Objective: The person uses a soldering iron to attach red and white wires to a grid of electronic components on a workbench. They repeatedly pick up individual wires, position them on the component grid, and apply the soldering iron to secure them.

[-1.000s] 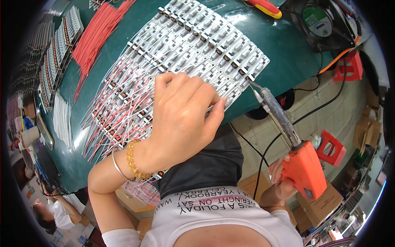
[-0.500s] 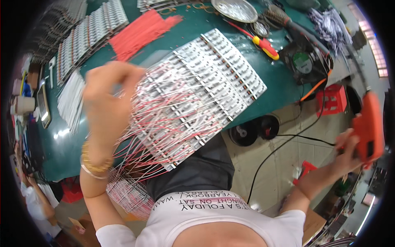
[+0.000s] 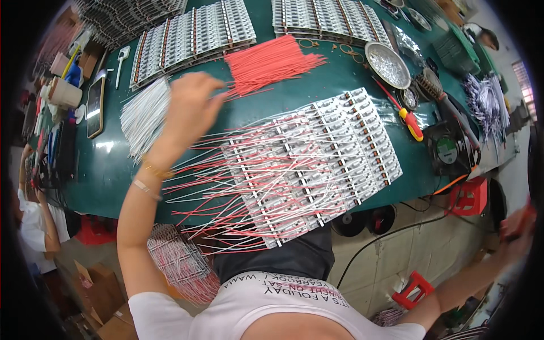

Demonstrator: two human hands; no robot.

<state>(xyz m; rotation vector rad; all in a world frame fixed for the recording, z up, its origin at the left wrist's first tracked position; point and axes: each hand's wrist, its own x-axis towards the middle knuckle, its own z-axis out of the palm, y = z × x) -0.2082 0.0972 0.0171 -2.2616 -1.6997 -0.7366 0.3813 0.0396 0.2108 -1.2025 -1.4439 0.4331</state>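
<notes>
A white panel of small circuit modules lies tilted at the table's front edge, its left side bristling with red and white wires. My left hand hovers above the wires' upper left, thumb and forefinger curled but apart, with nothing visible between them. Below it is a bundle of cut white wires; a pile of cut red wires lies just beyond the fingertips. At the far right edge of the view, away from the table, my right hand is closed on a red handheld tool, mostly cut off by the dark rim.
Stacked module panels line the back. At right stand a metal dish, a red-and-yellow screwdriver, a brush and a small fan. A phone lies at left. Red stools and a black cable are below.
My left hand has moved up and right toward the red wires. My right hand has moved outward with the red tool, to the view's edge. The view has shifted, showing more of the table's back.
</notes>
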